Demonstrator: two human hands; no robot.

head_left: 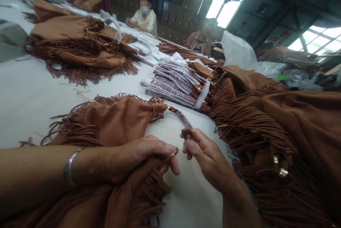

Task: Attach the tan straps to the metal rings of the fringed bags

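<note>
A brown fringed bag [119,116] lies in front of me on the white table. Its strap [183,117], partly in clear wrap, runs from a gold clasp at the bag's far corner to my right hand [206,153]. That hand pinches the strap's brown end between thumb and fingers. My left hand [141,153], with a silver bangle on the wrist, reaches across the bag. Its thumb and fingers close on a gold metal ring [174,152] at the bag's near corner. A small gap separates the ring from the strap end.
Finished-looking fringed bags [71,39] are stacked at the far left. Wrapped straps [176,82] lie bundled mid-table. More fringed bags [266,114] are heaped on the right, close to my right forearm. Several people [145,18] are along the far side, before stacked cartons [176,18].
</note>
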